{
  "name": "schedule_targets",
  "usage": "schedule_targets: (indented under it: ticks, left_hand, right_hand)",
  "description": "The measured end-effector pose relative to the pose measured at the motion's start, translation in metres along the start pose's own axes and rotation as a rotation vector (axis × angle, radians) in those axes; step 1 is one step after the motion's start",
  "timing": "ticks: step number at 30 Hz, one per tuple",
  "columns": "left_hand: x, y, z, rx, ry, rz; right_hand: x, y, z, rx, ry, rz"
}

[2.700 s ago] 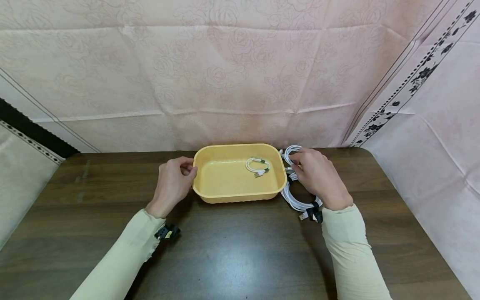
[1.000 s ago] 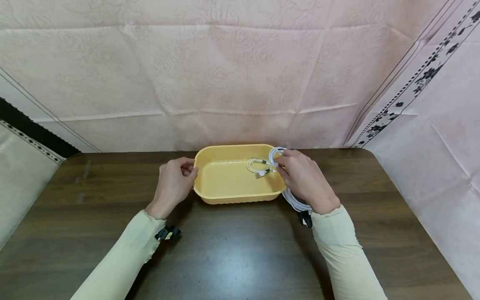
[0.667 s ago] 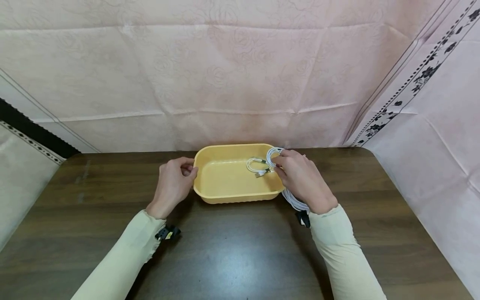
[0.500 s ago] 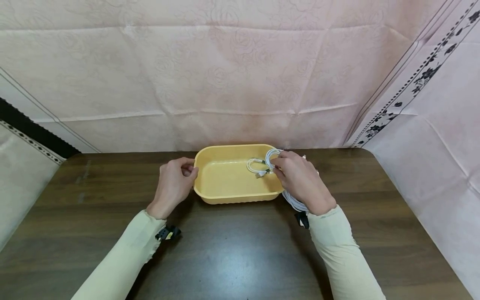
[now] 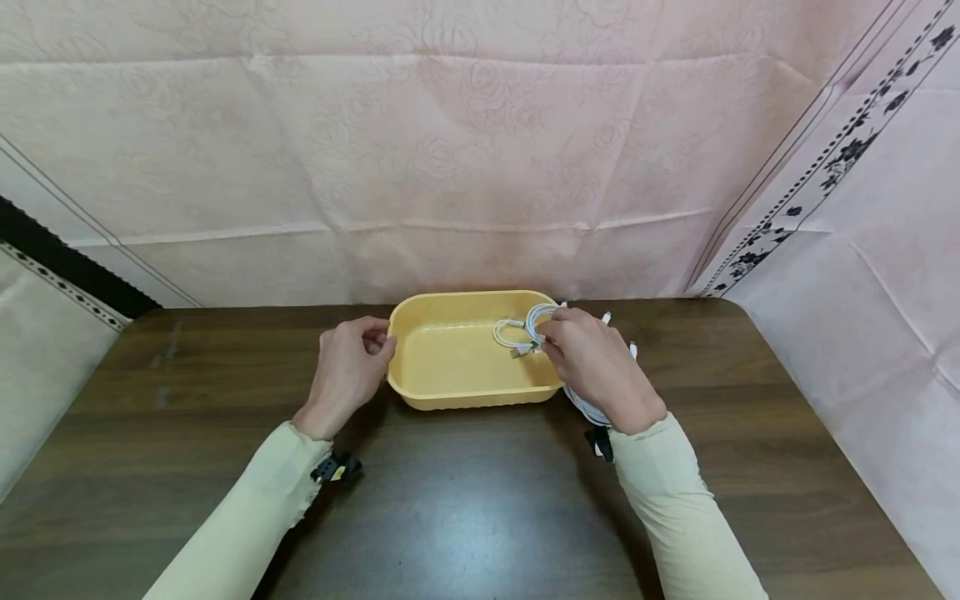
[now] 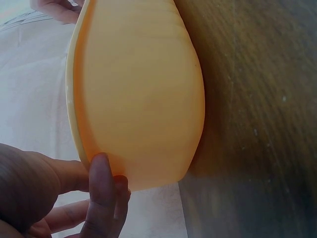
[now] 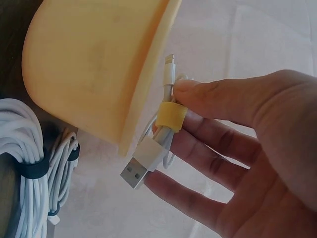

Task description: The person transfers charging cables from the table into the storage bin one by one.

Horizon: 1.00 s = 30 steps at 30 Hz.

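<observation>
A yellow plastic basin (image 5: 472,397) stands at the table's far edge. My left hand (image 5: 348,371) pinches its left rim between thumb and fingers, as the left wrist view also shows. Over the basin's right end, my right hand (image 5: 600,362) grips a coiled white USB cable (image 5: 536,320). The right wrist view shows a yellow tie (image 7: 171,117) around that cable, its metal USB plug (image 7: 134,173) and a slim connector (image 7: 169,69) at the other end. Another small white cable (image 5: 504,337) lies coiled inside the basin, partly overlapped by the held one.
Right of the basin, a thick white cable coil (image 5: 587,410) with a black tie lies partly under my right forearm. A smaller tied cable bundle (image 7: 62,171) is beside it. White connector ends (image 5: 633,350) peek out past my right hand. Patterned cloth (image 5: 450,167) hangs behind the table.
My right hand has taken the coiled USB cable from beside the basin and moved left with it over the basin's right end. My left hand has stayed on the left rim.
</observation>
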State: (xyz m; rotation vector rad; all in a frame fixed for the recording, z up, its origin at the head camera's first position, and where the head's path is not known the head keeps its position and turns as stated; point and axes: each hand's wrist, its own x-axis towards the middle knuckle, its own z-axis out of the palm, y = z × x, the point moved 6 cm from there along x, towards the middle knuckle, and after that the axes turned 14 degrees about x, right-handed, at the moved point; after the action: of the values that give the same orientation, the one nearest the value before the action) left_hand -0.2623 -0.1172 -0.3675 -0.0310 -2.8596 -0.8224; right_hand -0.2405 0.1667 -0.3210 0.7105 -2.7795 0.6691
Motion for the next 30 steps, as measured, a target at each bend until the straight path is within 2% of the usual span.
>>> schedule_targets:
  ticks: [20, 30]
  left_hand:
    - [-0.001, 0.000, -0.001, 0.000, 0.006, 0.016]
    - [0.001, 0.000, -0.001, 0.004, -0.003, 0.006]
  right_hand:
    - [0.001, -0.007, 0.007, -0.033, 0.030, -0.049]
    - [0.001, -0.013, 0.007, -0.041, 0.063, -0.154]
